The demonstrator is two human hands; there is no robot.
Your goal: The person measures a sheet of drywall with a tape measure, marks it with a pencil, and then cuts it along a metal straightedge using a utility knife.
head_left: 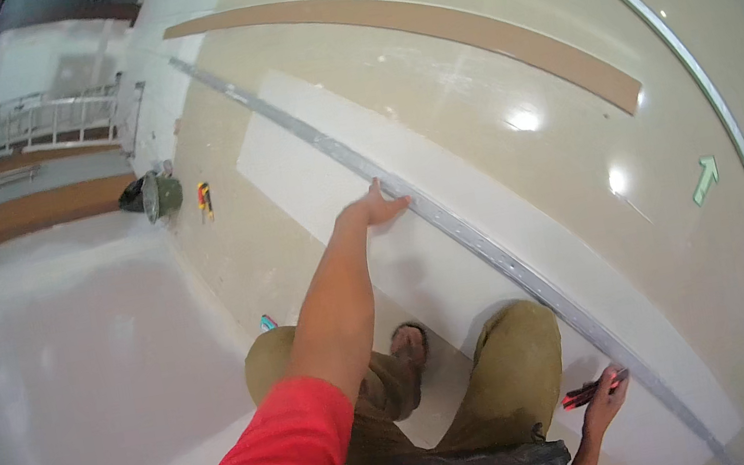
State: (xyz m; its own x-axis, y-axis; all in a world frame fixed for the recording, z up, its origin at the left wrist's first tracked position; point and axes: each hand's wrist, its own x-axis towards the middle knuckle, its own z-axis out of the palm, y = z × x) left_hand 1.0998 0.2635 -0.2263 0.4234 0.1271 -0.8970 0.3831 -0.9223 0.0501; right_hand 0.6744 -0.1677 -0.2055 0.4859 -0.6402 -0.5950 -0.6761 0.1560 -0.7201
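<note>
I am squatting over a long white board (332,166) that lies flat on the shiny floor. A long grey metal straightedge (481,244) lies along the board. My left hand (378,207) is stretched out and presses down on the straightedge, fingers spread. My right hand (603,400) is low at the right, next to the straightedge, and holds a red and black utility knife (587,391) against the board. My knees and a sandalled foot (409,343) are over the board's near end.
A brown strip (456,24) lies on the floor beyond the board. A thin metal rail (725,128) curves along the right. A dark bucket (154,195) and a yellow and red tool (204,201) sit near a white wall at left. A green arrow (704,178) marks the floor.
</note>
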